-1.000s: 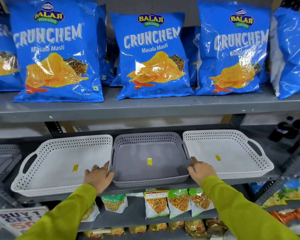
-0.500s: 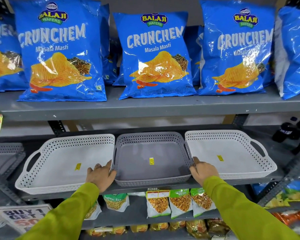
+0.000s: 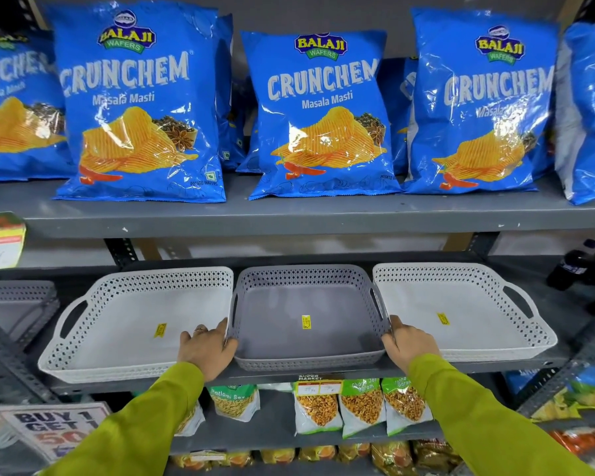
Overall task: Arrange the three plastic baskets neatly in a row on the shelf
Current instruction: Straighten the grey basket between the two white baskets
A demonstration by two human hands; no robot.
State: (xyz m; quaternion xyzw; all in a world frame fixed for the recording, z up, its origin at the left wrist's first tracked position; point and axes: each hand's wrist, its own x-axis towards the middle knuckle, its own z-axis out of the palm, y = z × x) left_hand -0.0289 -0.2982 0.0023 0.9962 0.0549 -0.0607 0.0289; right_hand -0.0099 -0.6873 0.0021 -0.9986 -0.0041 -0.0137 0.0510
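Three shallow perforated plastic baskets sit side by side on the middle grey shelf [image 3: 323,371]. The left white basket [image 3: 117,324] is angled slightly, its front corner past the shelf edge. The grey basket [image 3: 306,338] stands in the middle and the right white basket [image 3: 461,317] is beside it. My left hand [image 3: 207,348] grips the grey basket's left handle. On its right handle my right hand [image 3: 411,341] holds the rim. Both arms wear green sleeves.
Blue Crunchem chip bags [image 3: 320,115] line the upper shelf. Small snack packets [image 3: 358,407] hang on the shelf below. Stacked grey baskets [image 3: 14,304] sit at far left, dark bottles [image 3: 584,266] at far right, and a promo sign [image 3: 52,431] at lower left.
The baskets keep their places and my hands stay on the grey basket's sides. The view has shifted slightly, so everything appears a little further right.
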